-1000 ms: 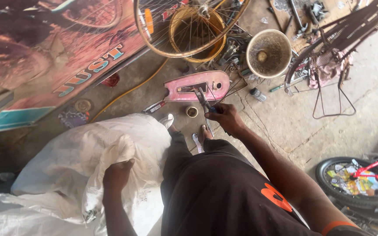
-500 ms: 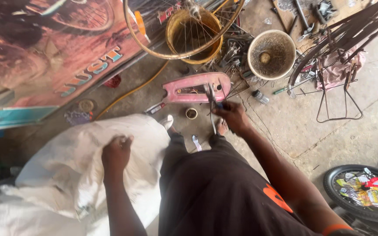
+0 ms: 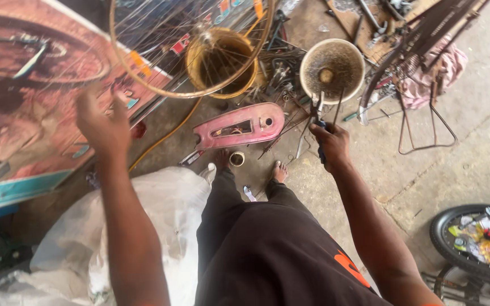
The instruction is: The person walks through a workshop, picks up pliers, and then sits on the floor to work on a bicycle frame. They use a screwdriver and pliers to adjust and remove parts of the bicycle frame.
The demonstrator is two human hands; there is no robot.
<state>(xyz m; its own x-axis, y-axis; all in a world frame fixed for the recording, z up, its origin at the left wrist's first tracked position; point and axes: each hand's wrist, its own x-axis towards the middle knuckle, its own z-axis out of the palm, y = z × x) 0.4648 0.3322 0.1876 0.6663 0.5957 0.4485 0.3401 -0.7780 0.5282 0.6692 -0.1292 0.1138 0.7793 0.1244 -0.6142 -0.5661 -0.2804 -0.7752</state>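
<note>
A white plastic sack [image 3: 143, 226] lies by the feet, the right hand [image 3: 331, 143] is clenched on pliers [image 3: 315, 116] above the pink chain guard [image 3: 239, 126], the blurred left hand [image 3: 102, 126] hangs released before a reddish poster board [image 3: 24, 102], and beyond stand a rusty bowl [image 3: 332, 68] holding a small lump and a yellow bucket [image 3: 221, 61].

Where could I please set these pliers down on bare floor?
Bare concrete lies right of the right hand, between the wire stand and the small tyre. It is crowded around the pink chain guard and the buckets.

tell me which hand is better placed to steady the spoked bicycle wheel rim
Probably the left hand: raised and empty beside the orange spoked wheel rim. The right hand is occupied gripping pliers.
</note>
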